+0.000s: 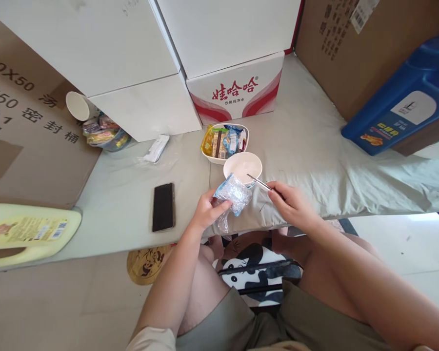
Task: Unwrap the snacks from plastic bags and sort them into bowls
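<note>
My left hand (208, 210) is closed on a crinkled clear plastic packet (234, 194) with light blue edges. It is held just above the bed's near edge, in front of a white paper bowl (243, 163). In my right hand (288, 202) is a slim pointed metal tool (260, 183); whether it is scissors or tweezers I cannot tell. Its tip points left, over the bowl's near rim. Behind the bowl stands a white tub (212, 157) filled with small wrapped snacks (225, 141).
A black phone (163, 207) and a white packet (156, 148) lie to the left. Around the sheet (300, 141) stand cardboard boxes (25, 112), a red-and-white carton (237, 90), a blue bottle (398, 97) and a yellow bottle (29, 234). A panda-print item (256, 273) is between the legs.
</note>
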Demonstrator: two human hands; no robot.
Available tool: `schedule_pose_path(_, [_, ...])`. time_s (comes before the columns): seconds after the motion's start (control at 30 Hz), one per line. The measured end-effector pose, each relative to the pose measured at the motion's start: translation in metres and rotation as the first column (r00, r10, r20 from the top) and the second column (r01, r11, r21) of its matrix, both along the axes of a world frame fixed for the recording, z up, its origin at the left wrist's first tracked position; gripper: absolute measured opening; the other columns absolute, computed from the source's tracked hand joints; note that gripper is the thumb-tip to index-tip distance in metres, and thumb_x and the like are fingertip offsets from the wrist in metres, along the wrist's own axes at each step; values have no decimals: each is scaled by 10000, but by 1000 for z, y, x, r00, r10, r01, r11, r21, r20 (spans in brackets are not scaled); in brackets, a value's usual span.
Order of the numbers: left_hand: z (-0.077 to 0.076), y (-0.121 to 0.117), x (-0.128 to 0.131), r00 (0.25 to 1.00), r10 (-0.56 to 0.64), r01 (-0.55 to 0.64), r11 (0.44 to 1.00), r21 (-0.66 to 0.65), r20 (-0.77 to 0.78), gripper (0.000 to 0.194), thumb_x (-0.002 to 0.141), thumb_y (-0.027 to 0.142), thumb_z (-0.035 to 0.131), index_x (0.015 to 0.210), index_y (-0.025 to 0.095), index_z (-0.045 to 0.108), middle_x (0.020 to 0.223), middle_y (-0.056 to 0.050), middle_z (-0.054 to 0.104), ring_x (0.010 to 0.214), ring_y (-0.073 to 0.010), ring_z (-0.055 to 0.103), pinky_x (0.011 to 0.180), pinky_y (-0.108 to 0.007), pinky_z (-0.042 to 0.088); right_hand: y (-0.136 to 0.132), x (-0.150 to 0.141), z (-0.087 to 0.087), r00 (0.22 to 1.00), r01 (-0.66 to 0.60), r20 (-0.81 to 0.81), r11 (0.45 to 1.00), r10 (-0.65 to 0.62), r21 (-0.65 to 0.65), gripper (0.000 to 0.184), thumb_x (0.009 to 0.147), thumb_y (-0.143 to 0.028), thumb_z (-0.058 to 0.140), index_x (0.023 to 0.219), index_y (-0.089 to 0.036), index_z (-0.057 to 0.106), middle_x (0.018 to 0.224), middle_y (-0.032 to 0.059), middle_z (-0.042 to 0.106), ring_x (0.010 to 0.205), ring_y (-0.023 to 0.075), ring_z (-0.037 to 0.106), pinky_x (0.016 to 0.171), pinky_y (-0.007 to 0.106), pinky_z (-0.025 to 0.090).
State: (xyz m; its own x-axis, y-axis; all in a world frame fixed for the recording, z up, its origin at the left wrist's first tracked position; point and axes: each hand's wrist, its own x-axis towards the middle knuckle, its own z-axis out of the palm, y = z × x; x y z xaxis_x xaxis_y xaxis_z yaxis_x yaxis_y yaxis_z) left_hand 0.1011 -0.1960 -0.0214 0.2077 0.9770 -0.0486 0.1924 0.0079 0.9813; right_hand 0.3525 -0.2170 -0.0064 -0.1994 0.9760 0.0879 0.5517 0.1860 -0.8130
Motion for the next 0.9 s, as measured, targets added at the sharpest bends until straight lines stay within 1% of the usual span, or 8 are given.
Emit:
schedule_pose_path(0.1, [-1,0,-2,1000,-15,15,1000,13,-17,339,700,452,750,841,148,698,803,-56,708,775,-198,632,738,-289,497,0,-3,-2,999,33,41,999,-33,4,192,903,-363,488,967,-205,574,692,-4,601,581,147,520,566,276,378])
schedule_pose_path(0.17, [-1,0,-3,998,-28,30,999,36,-52,327,716,445,735,849,148,696,817,-55,705,789,-200,632,751,-289,494,-1,-3,-2,999,-1,35,1000,2,-18,200,913,-366,478,985,-205,572,651,-22,577,542,138,492,544,269,358])
schedule_pose_path(0.4, [1,-3,0,979,-61,90,985,149,-193,257,767,407,721,823,156,710,840,-45,702,806,-191,626,772,-279,471,-3,-15,-2,986,-168,13,986,168,-16,346,988,-376,371,1027,-197,664,820,52,691,724,178,623,667,288,431])
schedule_pose_path(0.47, [0,-2,0,988,-41,65,985,162,-147,251,756,400,744,818,158,718,836,-43,701,801,-186,622,763,-277,467,-2,-16,-4,980,-191,49,981,193,-34,374,996,-387,361,1026,-194,680,868,65,707,770,188,637,692,294,437])
schedule_pose_path(0.57, [-5,0,-4,994,98,-104,988,114,53,300,707,429,796,822,161,725,813,-35,702,769,-174,624,745,-276,476,3,-8,-8,975,-190,110,980,195,-53,393,997,-394,363,1021,-196,702,841,57,705,738,179,625,675,287,433])
schedule_pose_path(0.67, [-8,4,-8,906,303,-320,948,10,295,415,612,502,849,800,157,716,741,-23,689,681,-148,619,691,-267,490,9,7,-11,965,-117,227,991,127,-57,354,966,-375,419,1074,-213,715,894,58,725,764,188,640,678,287,436])
schedule_pose_path(0.73, [-8,7,-10,842,386,-402,915,-40,377,455,557,519,875,769,153,708,696,-14,673,630,-127,607,653,-253,491,12,18,-12,943,-21,330,998,39,-58,336,939,-374,456,1084,-225,718,975,65,737,801,205,653,682,295,436])
schedule_pose_path(0.9, [-6,6,-10,844,375,-374,924,-82,384,442,533,474,897,766,149,708,693,-14,681,613,-118,617,629,-241,501,14,39,-11,900,82,434,995,-50,-56,298,895,-355,486,1049,-242,714,983,48,726,835,218,654,697,309,439])
